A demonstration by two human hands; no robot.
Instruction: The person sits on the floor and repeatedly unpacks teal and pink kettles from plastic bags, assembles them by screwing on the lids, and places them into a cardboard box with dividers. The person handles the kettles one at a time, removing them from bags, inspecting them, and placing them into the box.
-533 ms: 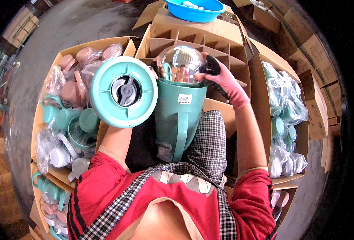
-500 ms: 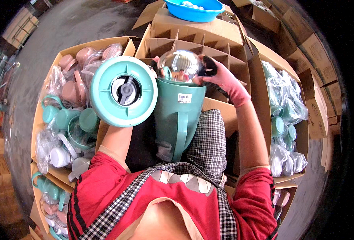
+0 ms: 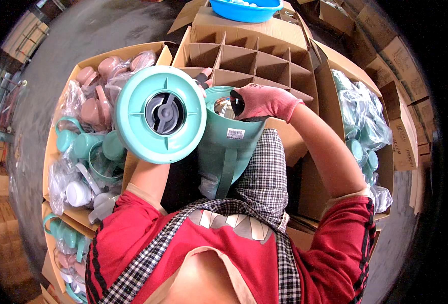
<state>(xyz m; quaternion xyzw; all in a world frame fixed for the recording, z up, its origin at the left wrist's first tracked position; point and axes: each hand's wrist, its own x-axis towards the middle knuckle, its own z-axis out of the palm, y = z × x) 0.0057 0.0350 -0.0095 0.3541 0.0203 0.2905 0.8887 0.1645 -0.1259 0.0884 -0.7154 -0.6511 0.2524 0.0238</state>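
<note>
A round green plastic base [image 3: 128,121] with a grey plug in its centre faces up on my left side. My left hand [image 3: 204,80] is closed on it from beneath; only its gloved fingertips show past the rim, and the rest is hidden. Beside it a green vacuum jug body [image 3: 234,149] with a handle and a white label rests against my lap, its wide opening upward. Inside that opening sits a shiny silver glass liner [image 3: 223,106], mostly hidden. My right hand [image 3: 264,101], in a pink and black glove, reaches over the rim with its fingers closed on the liner.
A carton with cardboard dividers [image 3: 244,55] stands ahead, and a blue basin [image 3: 244,12] sits behind it. Cartons of pink, green and white plastic parts [image 3: 90,139] stand at left. Another carton holds bagged green parts [image 3: 360,116] at right, near stacked boxes [image 3: 401,66].
The silver liner has gone down from above the rim into the jug body. My right hand has lowered with it, and the green base has shifted slightly right.
</note>
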